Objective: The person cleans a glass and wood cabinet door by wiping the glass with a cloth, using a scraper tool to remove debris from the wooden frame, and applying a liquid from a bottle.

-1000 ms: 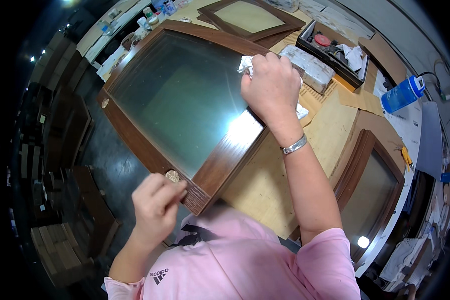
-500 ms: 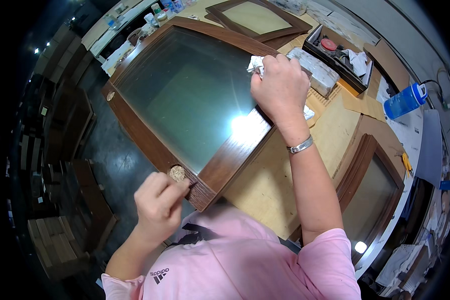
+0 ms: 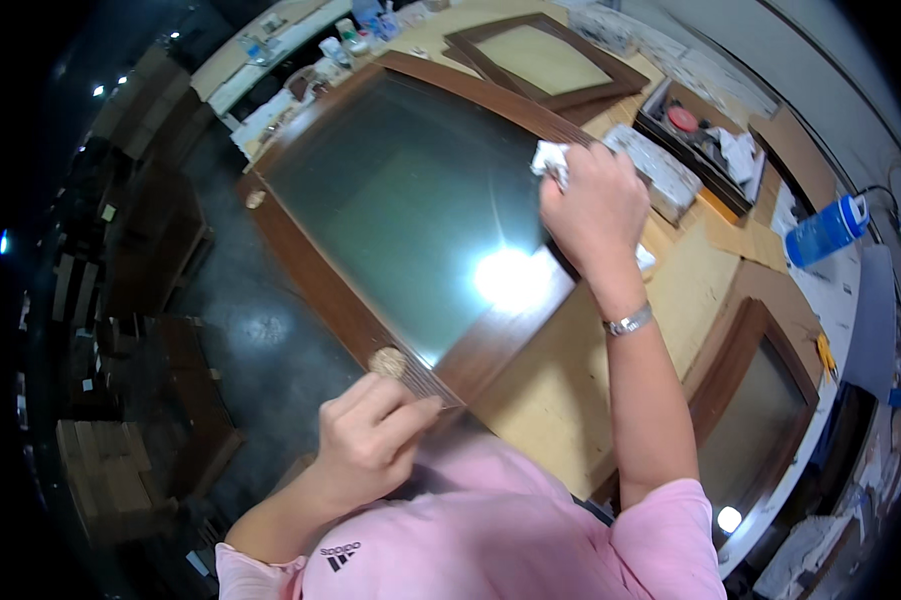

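Observation:
A wood-framed glass cabinet door (image 3: 315,290) lies tilted in front of me, one side reaching past the table edge. Two round hollows (image 3: 387,363) in its left rail show bare, pale wood. My left hand (image 3: 370,435) is closed at the door's near corner, thumb and fingers pinched against the frame; the fingertips are partly hidden. Over the right rail, my right hand (image 3: 602,205) is closed on a crumpled white cloth (image 3: 551,160), which sticks out beside the thumb. A bright glare covers part of the glass near the front rail.
Behind the door lie stacked wooden frames (image 3: 470,48). To the right are a paint-smeared block (image 3: 660,175), an open box (image 3: 705,165) of odds and ends, a blue bottle (image 3: 825,232) and another framed door (image 3: 715,410). Stacked boards (image 3: 100,470) stand on the floor at left.
The whole view has shifted, so the door and table appear lower and further right. My left hand has slid along the frame toward its near corner. My right hand still grips the cloth.

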`<state>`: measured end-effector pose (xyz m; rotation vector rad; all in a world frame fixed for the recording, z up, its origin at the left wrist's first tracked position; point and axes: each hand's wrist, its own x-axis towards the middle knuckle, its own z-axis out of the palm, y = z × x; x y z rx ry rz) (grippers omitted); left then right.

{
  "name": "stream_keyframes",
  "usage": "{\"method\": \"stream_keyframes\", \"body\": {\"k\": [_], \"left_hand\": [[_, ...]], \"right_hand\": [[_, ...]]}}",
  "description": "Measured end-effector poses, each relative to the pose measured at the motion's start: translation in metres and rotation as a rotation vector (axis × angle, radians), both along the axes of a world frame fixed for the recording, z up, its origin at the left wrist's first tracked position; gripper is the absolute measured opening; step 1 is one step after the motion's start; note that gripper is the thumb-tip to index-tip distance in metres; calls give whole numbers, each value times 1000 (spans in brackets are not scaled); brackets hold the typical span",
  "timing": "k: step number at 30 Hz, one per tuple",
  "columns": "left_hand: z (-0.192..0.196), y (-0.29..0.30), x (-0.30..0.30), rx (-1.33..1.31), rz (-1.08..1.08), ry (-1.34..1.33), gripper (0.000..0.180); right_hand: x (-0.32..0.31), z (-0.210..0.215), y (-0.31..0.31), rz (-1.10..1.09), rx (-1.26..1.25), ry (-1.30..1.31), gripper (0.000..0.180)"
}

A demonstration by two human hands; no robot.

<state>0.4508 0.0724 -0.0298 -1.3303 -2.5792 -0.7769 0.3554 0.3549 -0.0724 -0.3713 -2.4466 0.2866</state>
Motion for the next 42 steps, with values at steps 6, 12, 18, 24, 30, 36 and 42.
{"method": "stream_keyframes", "body": {"k": [6, 12, 18, 24, 30, 36, 42], "left_hand": [[-10, -24, -67, 84, 400, 46, 14], [-8, -17, -61, 24, 271, 127, 18], [-15, -70, -137, 64, 601, 154, 13], [-18, -49, -131, 93, 390, 211, 14], [-28, -108, -220, 122, 441, 256, 14], [-19, -176, -337, 100, 409, 184, 11], [17, -184, -398, -32, -165, 143, 17]], "right_hand": [[2, -1, -1, 1, 14, 3, 16], [2, 0, 2, -24, 10, -34, 17], [2, 3, -5, -14, 3, -42, 17], [2, -1, -1, -18, 23, -17, 17], [-4, -2, -8, -19, 106, -15, 17], [-7, 0, -9, -29, 135, -11, 17], [9, 61, -150, 132, 35, -363, 40]]}}
